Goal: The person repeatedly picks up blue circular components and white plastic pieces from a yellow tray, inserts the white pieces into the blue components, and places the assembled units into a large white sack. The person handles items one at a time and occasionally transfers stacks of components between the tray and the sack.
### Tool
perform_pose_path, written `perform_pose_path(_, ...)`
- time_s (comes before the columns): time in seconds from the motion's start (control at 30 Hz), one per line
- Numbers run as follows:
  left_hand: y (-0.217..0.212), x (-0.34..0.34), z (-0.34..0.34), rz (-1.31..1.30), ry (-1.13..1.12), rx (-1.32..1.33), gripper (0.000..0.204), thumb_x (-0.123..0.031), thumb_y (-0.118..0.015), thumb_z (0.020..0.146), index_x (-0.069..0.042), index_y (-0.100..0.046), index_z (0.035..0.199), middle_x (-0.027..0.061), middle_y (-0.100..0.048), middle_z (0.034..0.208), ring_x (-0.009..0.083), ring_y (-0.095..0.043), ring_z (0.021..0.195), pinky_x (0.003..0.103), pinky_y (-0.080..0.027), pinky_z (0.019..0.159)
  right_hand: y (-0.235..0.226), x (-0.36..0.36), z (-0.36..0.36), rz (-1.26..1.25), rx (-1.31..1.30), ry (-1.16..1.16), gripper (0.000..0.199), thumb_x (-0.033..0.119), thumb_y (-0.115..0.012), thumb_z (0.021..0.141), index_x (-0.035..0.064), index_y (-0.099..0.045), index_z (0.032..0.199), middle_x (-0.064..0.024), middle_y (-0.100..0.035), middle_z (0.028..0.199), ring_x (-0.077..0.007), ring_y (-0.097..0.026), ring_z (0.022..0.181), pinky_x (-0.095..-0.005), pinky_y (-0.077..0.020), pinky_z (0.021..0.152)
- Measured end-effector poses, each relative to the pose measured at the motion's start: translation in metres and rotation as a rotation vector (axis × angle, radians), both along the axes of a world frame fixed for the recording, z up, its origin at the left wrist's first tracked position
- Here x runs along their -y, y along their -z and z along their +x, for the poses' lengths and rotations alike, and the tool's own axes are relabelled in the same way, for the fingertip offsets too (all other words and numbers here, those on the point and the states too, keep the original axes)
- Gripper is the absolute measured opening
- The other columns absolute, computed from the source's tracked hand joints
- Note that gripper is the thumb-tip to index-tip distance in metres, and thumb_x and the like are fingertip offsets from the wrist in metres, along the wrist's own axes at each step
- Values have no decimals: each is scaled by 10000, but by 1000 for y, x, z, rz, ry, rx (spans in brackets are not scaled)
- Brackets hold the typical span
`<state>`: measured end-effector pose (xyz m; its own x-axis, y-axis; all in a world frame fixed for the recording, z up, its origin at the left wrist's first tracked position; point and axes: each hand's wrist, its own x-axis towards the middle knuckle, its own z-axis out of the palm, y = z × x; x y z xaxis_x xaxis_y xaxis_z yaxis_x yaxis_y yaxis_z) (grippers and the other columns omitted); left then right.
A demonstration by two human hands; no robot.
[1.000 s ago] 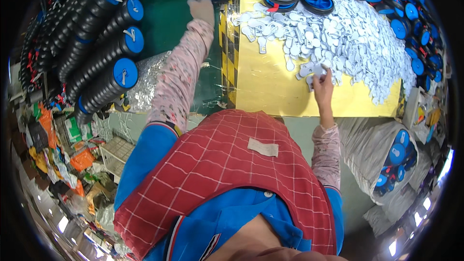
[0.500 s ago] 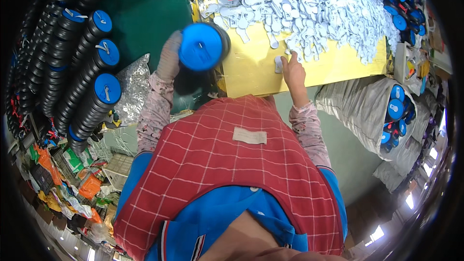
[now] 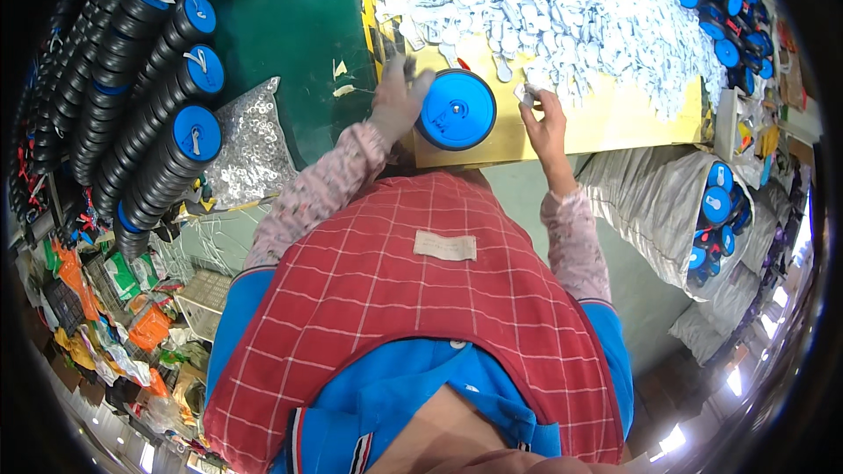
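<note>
In the head view, a blue wheel with a black rim lies face up at the near edge of the yellow board; the left hand, slightly blurred, is just beside its left rim with fingers loosely spread and nothing in their grip, though whether they touch the rim I cannot tell; the right hand, near the wheel's right side, pinches a small pale piece between thumb and fingertips, below the heap of similar pieces

The desk is green and yellow. On it lie heaped pale tabs, blue-faced wheels and a clear bag.
</note>
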<state>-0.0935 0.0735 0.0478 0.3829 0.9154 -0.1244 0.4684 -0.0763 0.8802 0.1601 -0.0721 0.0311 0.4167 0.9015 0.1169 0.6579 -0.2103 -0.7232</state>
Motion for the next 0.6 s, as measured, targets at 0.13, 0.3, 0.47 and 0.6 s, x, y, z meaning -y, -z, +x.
perform_pose_path(0.13, 37, 43, -28, -401, 71, 95, 457, -388, -546, 1008, -8, -544, 1262, 148, -630, 1161, 244, -626, 1043, 369, -503, 929, -54, -11, -58, 186, 0, -392, 350, -9, -719, 803, 68, -671, 1141, -141, -645, 1088, -306, -612, 1030, -367, -527, 874)
perform_pose_path(0.3, 23, 33, -11, -927, -48, 682, 485, -387, -555, 1006, -14, -496, 1310, 132, -604, 1196, 196, -601, 1071, 334, -510, 943, -57, -38, -91, 48, 247, -565, 213, 70, -711, 806, 103, -723, 1016, -76, -657, 1107, -314, -594, 1056, -436, -473, 950)
perform_pose_path(0.47, 14, 34, -25, -545, 181, 311, 545, -337, -648, 951, 20, -481, 1327, 185, -610, 1225, 234, -613, 1092, 349, -505, 952, -41, -59, -93, -9, 186, -219, 636, 202, -867, 642, 131, -632, 1229, -188, -600, 1222, -380, -565, 1135, -456, -437, 1024)
perform_pose_path(0.6, 13, 37, -26, -486, 155, 225, 556, -338, -665, 939, 28, -494, 1321, 206, -627, 1214, 250, -618, 1092, 348, -503, 948, -50, -87, -81, -418, -56, -322, 875, 263, -925, 559, 83, -549, 1329, -242, -569, 1216, -429, -562, 1140, -444, -479, 981)
